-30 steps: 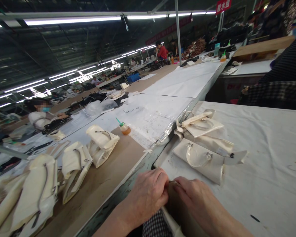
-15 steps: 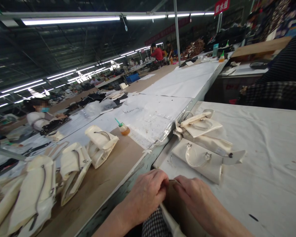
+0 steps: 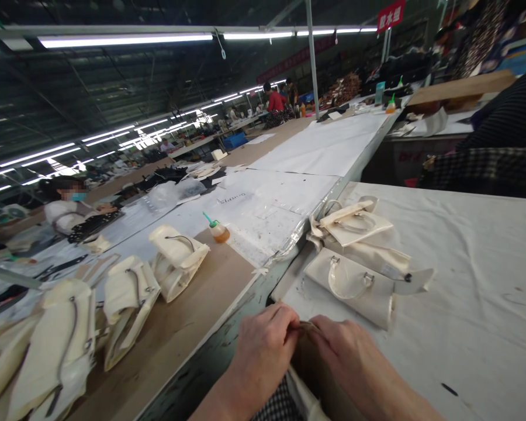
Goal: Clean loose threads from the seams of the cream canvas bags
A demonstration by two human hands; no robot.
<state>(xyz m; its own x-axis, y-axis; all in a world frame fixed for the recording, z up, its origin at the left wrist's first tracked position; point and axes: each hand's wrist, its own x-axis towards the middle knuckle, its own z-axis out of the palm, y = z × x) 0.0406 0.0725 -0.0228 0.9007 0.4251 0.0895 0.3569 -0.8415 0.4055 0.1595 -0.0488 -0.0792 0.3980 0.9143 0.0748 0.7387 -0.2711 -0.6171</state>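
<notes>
My left hand (image 3: 263, 351) and my right hand (image 3: 348, 356) meet at the near edge of the white-covered table (image 3: 473, 280). Both are closed, pinching the top rim of a brown bag piece (image 3: 311, 362) that hangs below them. A cream strip of that piece (image 3: 304, 397) runs down beside a checked sleeve (image 3: 276, 406). Just beyond my hands lies a cream handbag (image 3: 355, 289) flat on the table, with a second cream handbag (image 3: 355, 222) behind it.
A brown board (image 3: 188, 316) on the left bench carries several cream handbags (image 3: 175, 260) and a glue bottle (image 3: 219, 229). A seated co-worker (image 3: 68, 204) works at the far left. A metal post (image 3: 311, 58) stands behind. A dark-clothed person (image 3: 499, 146) sits at right.
My hands have stayed together on the brown piece, with small finger shifts. The view has drifted slightly; the bags appear a little lower and to the left.
</notes>
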